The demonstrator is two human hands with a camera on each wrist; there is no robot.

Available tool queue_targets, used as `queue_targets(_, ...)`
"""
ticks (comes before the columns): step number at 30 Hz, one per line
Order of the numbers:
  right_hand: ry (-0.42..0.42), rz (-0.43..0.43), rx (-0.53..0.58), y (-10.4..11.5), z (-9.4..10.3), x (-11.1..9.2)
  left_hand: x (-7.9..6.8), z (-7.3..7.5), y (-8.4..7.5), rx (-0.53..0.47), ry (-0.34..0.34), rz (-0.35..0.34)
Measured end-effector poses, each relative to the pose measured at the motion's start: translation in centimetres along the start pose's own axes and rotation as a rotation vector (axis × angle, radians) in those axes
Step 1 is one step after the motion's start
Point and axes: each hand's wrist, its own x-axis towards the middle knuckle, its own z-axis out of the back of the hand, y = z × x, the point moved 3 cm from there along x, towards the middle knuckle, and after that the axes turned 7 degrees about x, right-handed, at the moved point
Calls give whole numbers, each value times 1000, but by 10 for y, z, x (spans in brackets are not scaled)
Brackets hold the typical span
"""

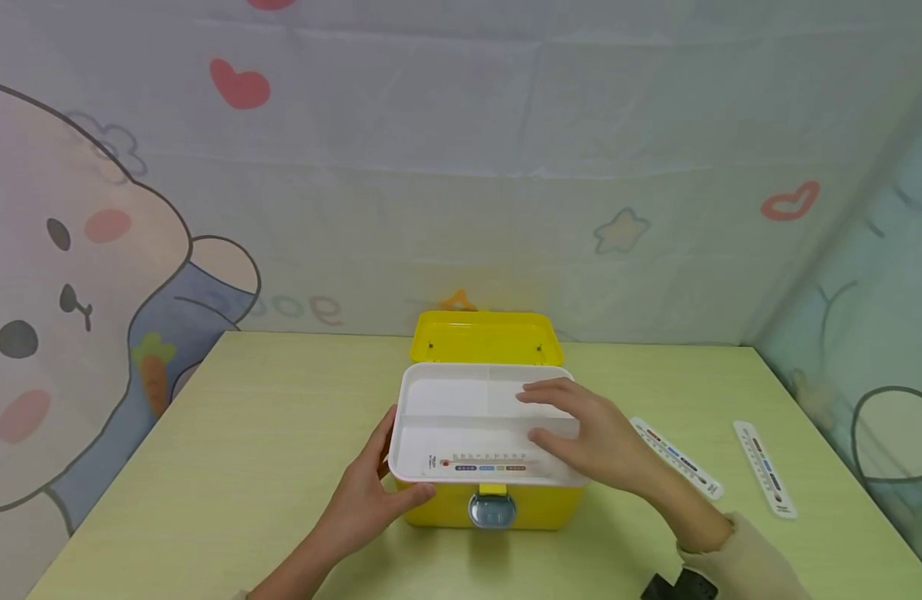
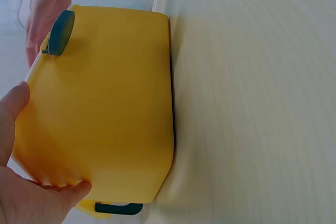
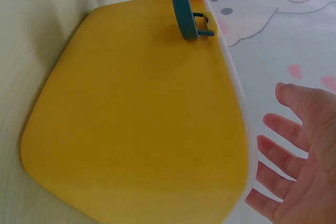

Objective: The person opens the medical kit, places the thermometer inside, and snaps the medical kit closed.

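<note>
A yellow storage box (image 1: 431,504) stands on the table, its yellow lid (image 1: 487,337) tipped back. Across its top sits a white divided tray (image 1: 442,392). One white strip thermometer (image 1: 483,463) lies in the tray's front compartment. My left hand (image 1: 363,496) holds the box at its left front corner, thumb on the front; in the left wrist view bent fingers (image 2: 79,190) press the side wall. My right hand (image 1: 599,433) hovers over the tray's right side with fingers spread, holding nothing; the right wrist view shows the fingers (image 3: 283,156) beside the white rim.
Two more strip thermometers (image 1: 678,458) (image 1: 764,471) lie on the table right of the box. A latch (image 1: 493,510) hangs at the box's front. Behind the pale wooden table (image 1: 281,433) hangs a printed cloth (image 1: 401,167).
</note>
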Motion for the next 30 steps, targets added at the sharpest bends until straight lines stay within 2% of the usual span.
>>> queue_targets(11,-77,24,-18,-16,15,-11,1,-1,3,12,-4,18)
queue_targets(21,-152,-20,-37,-32,42,-20,0,0,2,9,-4,5)
queue_targets(30,-163,-136,-26,-55,63,-35,-1,0,0,1,-5,2)
